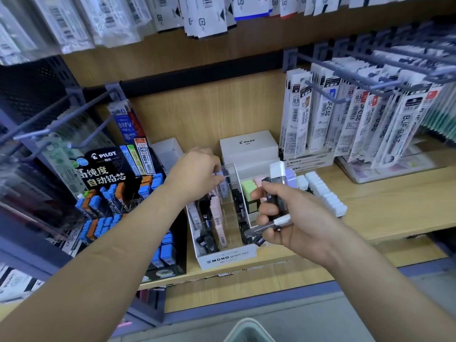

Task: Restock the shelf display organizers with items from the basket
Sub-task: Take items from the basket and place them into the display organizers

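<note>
The left hand (197, 174) pinches a lilac case (220, 173) over the organizer's (227, 259) back slots. The right hand (288, 215), at three o'clock from it, grips spare cases (277, 193), long axes upright.

Hanging refill packs (345, 112), white box (249, 146)

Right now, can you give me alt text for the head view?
The left hand slots a small lilac case into the white MONO organizer on the wooden shelf, while the right hand holds several dark lead cases. A black Pilot display stands to the left.
</note>
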